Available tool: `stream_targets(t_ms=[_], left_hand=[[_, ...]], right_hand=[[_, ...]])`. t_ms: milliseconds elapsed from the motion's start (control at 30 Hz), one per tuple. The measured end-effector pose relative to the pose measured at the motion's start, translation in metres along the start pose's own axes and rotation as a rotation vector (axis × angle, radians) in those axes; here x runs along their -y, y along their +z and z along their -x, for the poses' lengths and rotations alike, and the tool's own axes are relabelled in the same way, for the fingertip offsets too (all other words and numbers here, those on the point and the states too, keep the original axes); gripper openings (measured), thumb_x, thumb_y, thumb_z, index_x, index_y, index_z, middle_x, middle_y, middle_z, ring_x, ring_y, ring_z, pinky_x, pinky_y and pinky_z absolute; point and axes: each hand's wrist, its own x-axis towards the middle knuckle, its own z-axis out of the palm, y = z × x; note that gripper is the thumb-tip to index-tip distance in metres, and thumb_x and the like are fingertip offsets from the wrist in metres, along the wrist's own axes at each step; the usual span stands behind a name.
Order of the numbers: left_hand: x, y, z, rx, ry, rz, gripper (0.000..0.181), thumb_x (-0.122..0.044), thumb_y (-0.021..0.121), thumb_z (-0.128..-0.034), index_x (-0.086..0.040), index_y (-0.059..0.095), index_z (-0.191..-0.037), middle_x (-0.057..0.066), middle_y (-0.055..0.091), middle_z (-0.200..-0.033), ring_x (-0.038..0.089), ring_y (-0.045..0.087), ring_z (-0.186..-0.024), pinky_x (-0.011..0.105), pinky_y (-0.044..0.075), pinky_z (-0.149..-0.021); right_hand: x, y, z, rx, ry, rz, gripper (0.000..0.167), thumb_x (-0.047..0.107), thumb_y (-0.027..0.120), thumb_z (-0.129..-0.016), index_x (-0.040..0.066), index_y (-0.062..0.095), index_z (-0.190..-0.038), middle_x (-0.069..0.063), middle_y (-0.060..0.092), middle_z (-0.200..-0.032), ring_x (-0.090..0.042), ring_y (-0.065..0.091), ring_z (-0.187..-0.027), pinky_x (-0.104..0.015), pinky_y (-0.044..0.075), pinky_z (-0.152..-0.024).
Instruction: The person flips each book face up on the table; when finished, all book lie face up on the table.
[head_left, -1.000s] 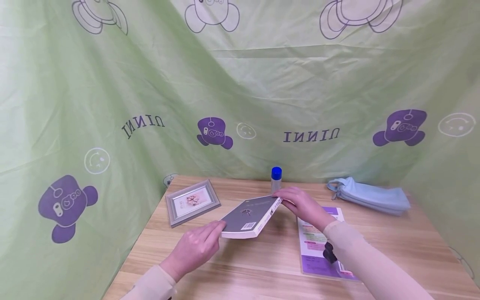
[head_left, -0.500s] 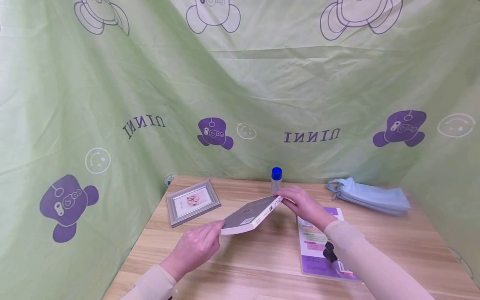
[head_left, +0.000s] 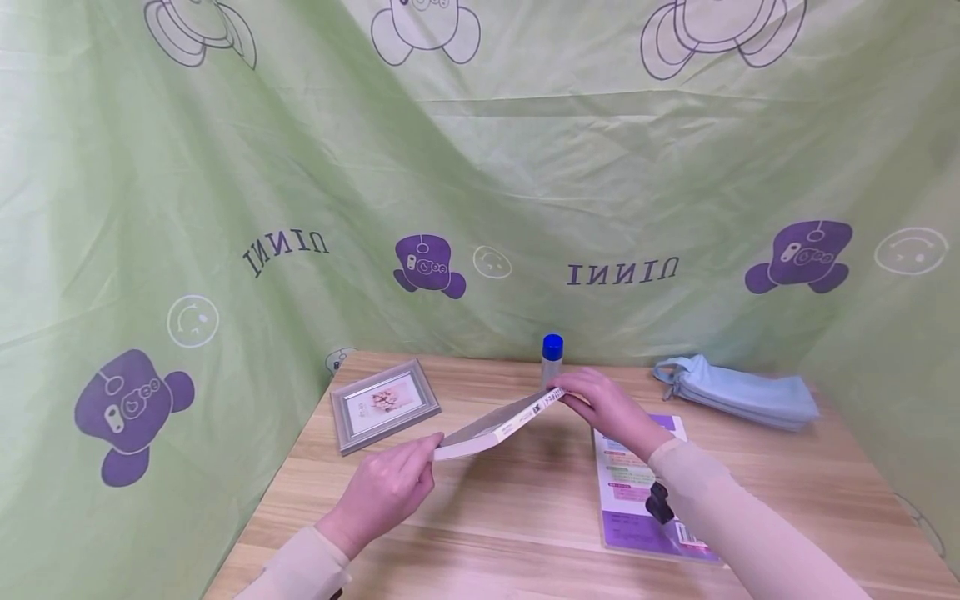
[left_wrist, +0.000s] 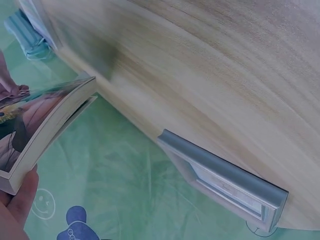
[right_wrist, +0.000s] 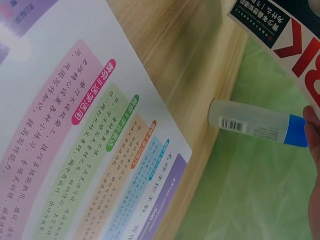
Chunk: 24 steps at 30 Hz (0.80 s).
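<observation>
Both hands hold a paperback book [head_left: 487, 425] in the air above the wooden table. Its grey back cover faces up and its white spine faces the front right. The book tilts, its right end higher. My left hand [head_left: 386, 490] grips the near left corner, and my right hand [head_left: 611, 408] grips the far right corner. In the left wrist view, the book's [left_wrist: 47, 125] colourful front shows, with left fingers [left_wrist: 25, 197] against its edge. Red lettering on the book [right_wrist: 295, 55] appears in the right wrist view, beside right fingertips at the edge.
A clear bottle [head_left: 552, 371] with a blue cap stands behind the right hand. A purple and white book [head_left: 622, 492] lies under the right forearm. A grey picture frame [head_left: 345, 425] lies at left, a light blue pencil case [head_left: 750, 393] at back right. Green cloth [head_left: 480, 167] hangs behind.
The book has tipped further, so less of its grey cover and more of its underside angle away from view. The left hand shifted slightly left; the right hand barely moved.
</observation>
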Motion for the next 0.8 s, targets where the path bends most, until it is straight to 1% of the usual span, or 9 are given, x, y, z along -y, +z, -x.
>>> stream_targets(t_ms=[200,400,633,800], left_hand=[[0.0019,0.0001,0.0009,0.011,-0.025,0.014,0.037,-0.010,0.044,-0.1012,0.005,0.069,-0.122,0.011,0.077,-0.097,0.018,0.075,-0.071,0.024,0.061,-0.058],[0.0031,0.0008,0.0003,0.013,-0.056,0.024,0.039,-0.011,0.044,-0.1009,0.006,0.068,-0.126,0.009,0.075,-0.091,0.016,0.071,-0.066,0.023,0.059,-0.054],[0.0033,0.0011,0.0003,0.012,-0.093,0.026,0.042,-0.011,0.044,-0.0986,0.009,0.066,-0.128,0.007,0.073,-0.085,0.015,0.067,-0.061,0.026,0.056,-0.049],[0.0046,0.0014,0.0022,0.000,-0.130,0.056,0.043,-0.010,0.046,-0.0951,0.009,0.065,-0.129,0.010,0.073,-0.086,0.017,0.068,-0.063,0.028,0.057,-0.050]], right_hand=[[-0.0004,-0.0003,-0.0002,0.001,0.003,-0.007,0.032,0.003,0.077,-0.092,0.011,0.075,-0.122,-0.008,0.074,-0.118,-0.028,0.067,-0.113,-0.050,0.054,-0.100],[-0.0009,-0.0015,-0.0015,-0.023,-0.002,-0.015,0.029,0.001,0.077,-0.091,0.008,0.075,-0.119,-0.007,0.075,-0.116,-0.028,0.068,-0.110,-0.051,0.055,-0.096],[0.0020,-0.0040,-0.0018,-0.023,0.045,-0.033,0.029,0.001,0.077,-0.092,0.008,0.075,-0.120,-0.003,0.075,-0.116,-0.023,0.068,-0.106,-0.047,0.058,-0.090],[0.0044,-0.0052,-0.0027,-0.017,0.067,-0.044,0.029,0.004,0.078,-0.092,0.012,0.076,-0.120,0.000,0.075,-0.116,-0.019,0.069,-0.103,-0.042,0.060,-0.088]])
